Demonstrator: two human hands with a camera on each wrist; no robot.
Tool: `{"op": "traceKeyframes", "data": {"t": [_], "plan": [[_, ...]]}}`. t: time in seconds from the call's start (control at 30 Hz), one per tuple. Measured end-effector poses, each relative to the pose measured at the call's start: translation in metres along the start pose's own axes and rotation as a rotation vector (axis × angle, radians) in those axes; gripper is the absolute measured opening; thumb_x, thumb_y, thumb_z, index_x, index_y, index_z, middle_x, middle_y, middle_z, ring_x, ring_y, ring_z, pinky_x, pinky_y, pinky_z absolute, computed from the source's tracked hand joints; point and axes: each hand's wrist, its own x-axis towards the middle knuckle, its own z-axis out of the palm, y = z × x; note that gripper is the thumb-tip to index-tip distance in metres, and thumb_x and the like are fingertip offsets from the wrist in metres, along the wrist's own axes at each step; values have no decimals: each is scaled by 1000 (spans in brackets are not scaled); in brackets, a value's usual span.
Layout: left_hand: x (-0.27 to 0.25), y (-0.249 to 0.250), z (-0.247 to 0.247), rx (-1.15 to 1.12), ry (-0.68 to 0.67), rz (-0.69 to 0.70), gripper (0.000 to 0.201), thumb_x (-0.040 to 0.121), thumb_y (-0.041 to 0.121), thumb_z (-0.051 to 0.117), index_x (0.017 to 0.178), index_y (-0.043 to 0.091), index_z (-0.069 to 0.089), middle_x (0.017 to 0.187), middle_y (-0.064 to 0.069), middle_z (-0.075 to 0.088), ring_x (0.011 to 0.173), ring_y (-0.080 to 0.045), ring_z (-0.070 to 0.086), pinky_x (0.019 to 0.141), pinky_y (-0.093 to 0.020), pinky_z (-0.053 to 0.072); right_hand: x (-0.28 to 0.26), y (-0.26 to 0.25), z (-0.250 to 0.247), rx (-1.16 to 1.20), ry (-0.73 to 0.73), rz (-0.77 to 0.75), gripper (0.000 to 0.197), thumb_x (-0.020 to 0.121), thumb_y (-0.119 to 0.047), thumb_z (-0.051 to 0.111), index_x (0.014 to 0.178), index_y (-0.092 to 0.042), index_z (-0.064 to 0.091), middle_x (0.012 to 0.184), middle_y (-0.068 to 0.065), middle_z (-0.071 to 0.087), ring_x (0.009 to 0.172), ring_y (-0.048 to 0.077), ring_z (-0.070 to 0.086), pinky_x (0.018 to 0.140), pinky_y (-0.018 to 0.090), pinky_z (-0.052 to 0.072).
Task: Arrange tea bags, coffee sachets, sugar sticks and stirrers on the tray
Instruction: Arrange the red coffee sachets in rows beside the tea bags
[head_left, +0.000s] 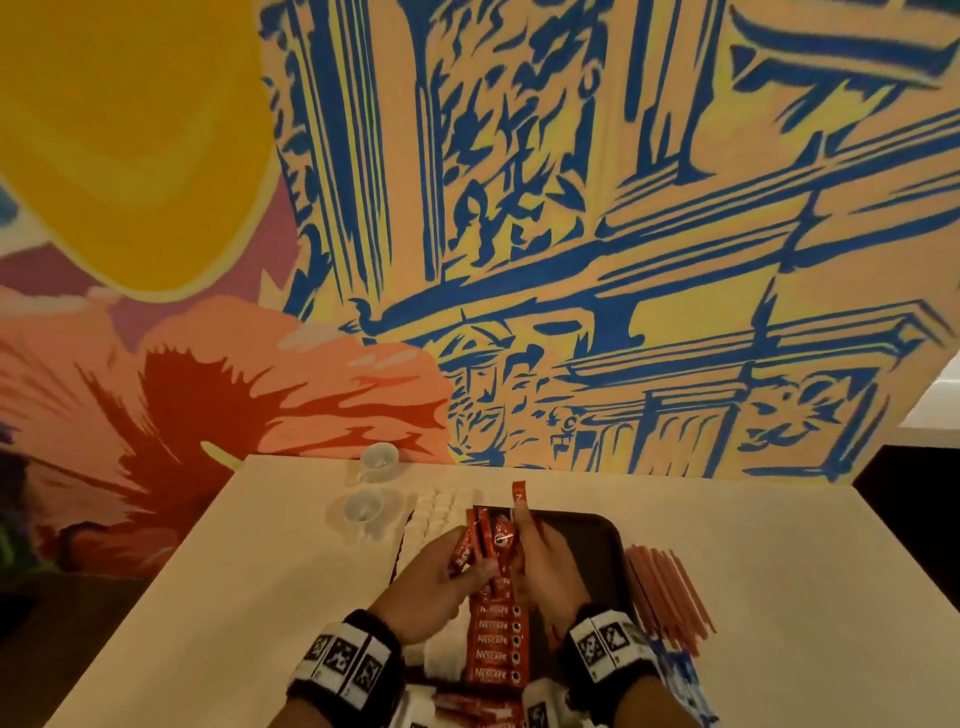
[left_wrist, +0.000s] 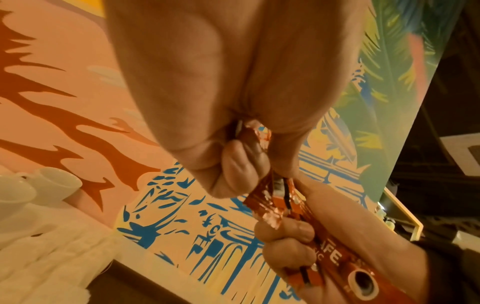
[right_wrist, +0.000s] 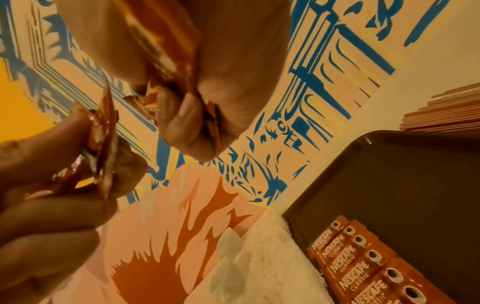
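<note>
Both wrists, banded with black-and-white marker cuffs (head_left: 347, 660), enter the head view at 6 o'clock. Loose red sachets (head_left: 475, 709) lie between them at the bottom edge. Just beyond, a row of Nescafé coffee sachets (head_left: 493, 644) lies side by side along the near left part of the dark tray (head_left: 597, 535), label up, each printed with a small cup.

At the middle of that view the left hand (head_left: 436, 582) grips a bundle of red sachets (head_left: 475, 540), fingers curled round it, the sachet ends fanning out toward 12 o'clock. The right hand (head_left: 545, 566), touching it at 3 o'clock, pinches a single sachet (head_left: 519, 493) between thumb and fingers; its end sticks up past the tray's far rim. In the left wrist view the two hands meet around crumpled foil ends.

White folded packets (head_left: 441, 506), too blurred to name, lie in a strip along the tray's left side, reaching to 11 o'clock of the hands. Two white cups (head_left: 363, 506) stand on the pale table (head_left: 208, 597) at 10 o'clock, one behind the other. A sheaf of pink stirrers (head_left: 670, 592) lies on the table just right of the tray, at 3 o'clock. Blue-and-white packets (head_left: 680, 675) show beside the right wrist at 5 o'clock. A painted mural (head_left: 571, 208) fills the wall behind.
</note>
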Motion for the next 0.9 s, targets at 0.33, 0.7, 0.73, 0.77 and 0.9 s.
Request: {"op": "traceKeyframes", "data": {"t": [0.33,0.7,0.73,0.77,0.9], "plan": [[-2,46,30,-28,84,96,11,100,5,54,108,10,60,68,18,65,53,9,55,51,-7,39,-22,-32,-12,115,-101,-185,26,85,-32,81,100,-12,75,98,12,77,96,29,74,98,56,53],[-12,68,54,-166,258,69,27,106,32,43,108,8,54,70,11,60,46,7,50,44,-10,36,-35,-46,-41,168,-55,-118,21,96,-24,63,103,-5,68,94,13,76,88,29,74,87,46,59],[-13,68,55,-208,279,50,27,107,28,41,104,4,52,59,12,56,41,5,46,42,-11,34,-36,-45,-44,179,-54,-117,18,96,-22,61,101,-4,65,91,12,75,84,27,73,81,43,59],[-15,69,57,-242,302,33,26,108,25,40,100,3,51,53,13,53,39,3,43,40,-13,32,-37,-44,-47,199,-59,-114,15,97,-19,60,100,-4,63,87,12,74,78,26,72,73,38,58],[-19,60,57,-261,379,19,28,106,27,44,98,4,57,65,2,48,46,-12,41,51,-29,34,-41,-41,-55,206,-72,-138,13,100,-20,57,93,-10,55,73,7,62,64,17,60,61,29,50]]}}
